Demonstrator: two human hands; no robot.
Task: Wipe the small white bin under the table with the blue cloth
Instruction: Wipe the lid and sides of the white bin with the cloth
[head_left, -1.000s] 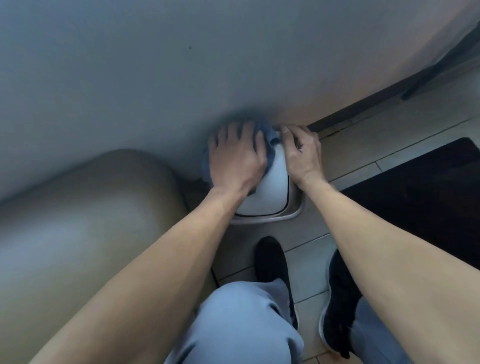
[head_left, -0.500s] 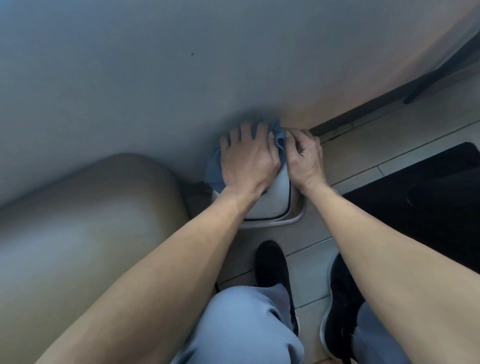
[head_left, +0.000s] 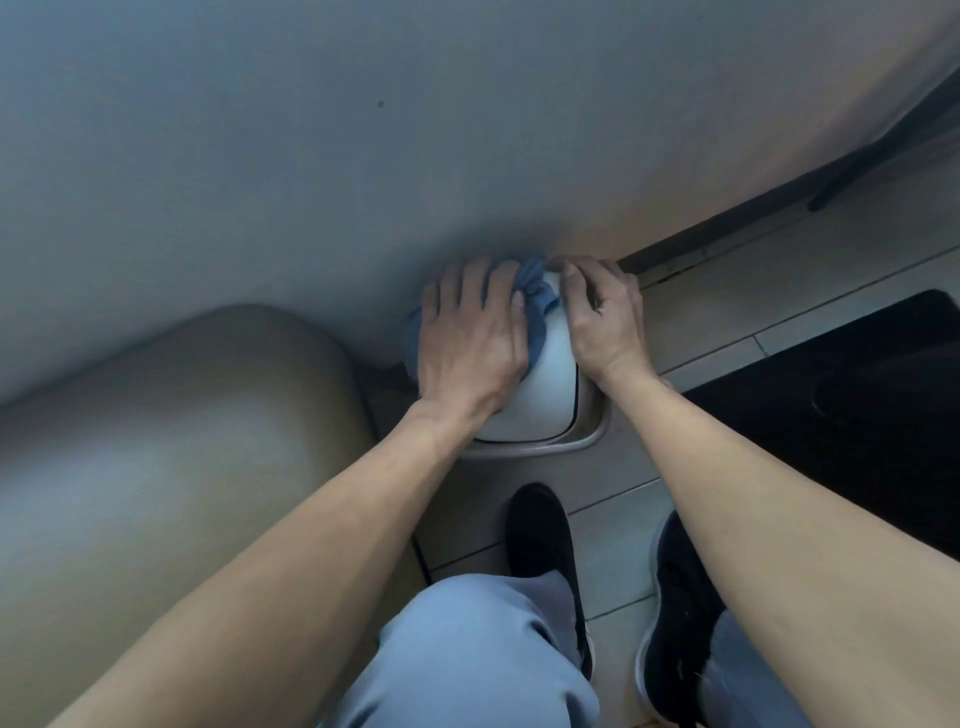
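Midway, by the look of it | left hand (head_left: 467, 343) pressed blue cloth (head_left: 535, 296) flat onto domed lid of small white bin (head_left: 545, 384), half under the table edge (head_left: 311, 182) | right hand (head_left: 602, 317) gripped bin's far side, steadying | lid's near part and bin sides seemingly unwiped.

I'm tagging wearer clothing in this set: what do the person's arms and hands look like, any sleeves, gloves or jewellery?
Both forearms are bare up to the frame edge, so no sleeves show. The left hand and right hand wear no gloves, and no rings, watch or bracelets are visible. Lower down, light blue-grey trousers and dark shoes show.
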